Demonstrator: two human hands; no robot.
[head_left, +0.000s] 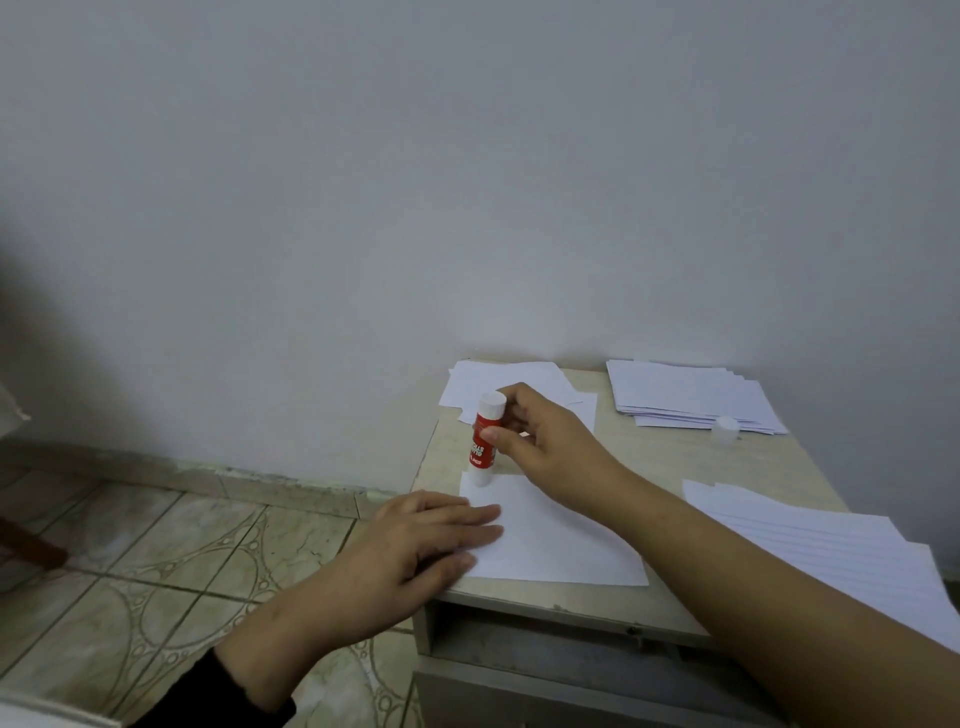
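Observation:
A red and white glue stick (482, 441) stands upside down, its tip pressed on the far left corner of a white sheet (550, 540) lying on a small beige table (649, 457). My right hand (545, 441) grips the glue stick between thumb and fingers. My left hand (421, 545) lies flat on the sheet's left edge, fingers straight, pressing it down.
A stack of white paper (691, 397) sits at the table's back right with the clear glue cap (725, 429) beside it. More sheets (498, 384) lie at the back left, and another pile (831, 551) on the right. Patterned floor tiles (171, 566) spread to the left.

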